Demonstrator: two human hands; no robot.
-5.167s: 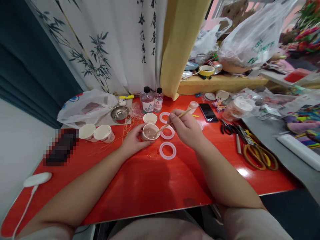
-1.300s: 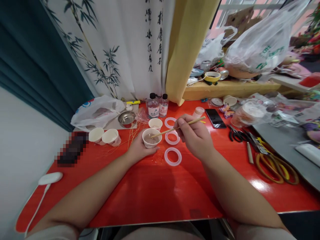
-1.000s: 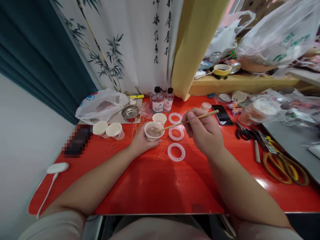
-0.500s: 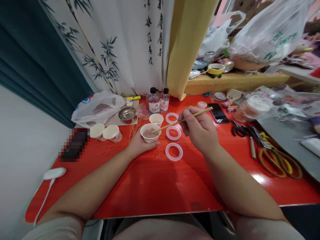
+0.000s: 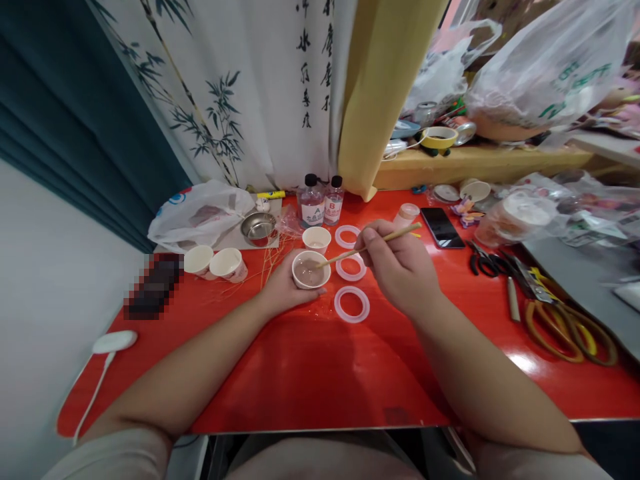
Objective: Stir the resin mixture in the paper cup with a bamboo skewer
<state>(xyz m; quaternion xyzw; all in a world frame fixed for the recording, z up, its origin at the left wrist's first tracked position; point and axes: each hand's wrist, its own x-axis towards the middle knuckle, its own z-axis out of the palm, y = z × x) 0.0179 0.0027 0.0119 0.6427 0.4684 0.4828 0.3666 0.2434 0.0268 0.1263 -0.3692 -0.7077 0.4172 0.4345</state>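
Cup: The left hand (image 5: 280, 293) is holding a white paper cup (image 5: 309, 285) upright in its palm, and the grip is closed around the lower side of the cup. The cup is standing just above the middle of the red desk (image 5: 300, 373), with brownish liquid (image 5: 309, 272) inside.
Stick: The right hand (image 5: 400, 270) is pinching a thin wooden stick (image 5: 345, 253) with a closed grip.
Direction: The stick is slanting down and left from the right hand, and its tip is reaching over the rim into the cup.
Nearby: Three clear rings (image 5: 352, 291) are lying just right of the cup. A small paper cup (image 5: 317, 240) is standing behind it, before the bottle marked A (image 5: 311, 210) and the bottle marked B (image 5: 333, 208).
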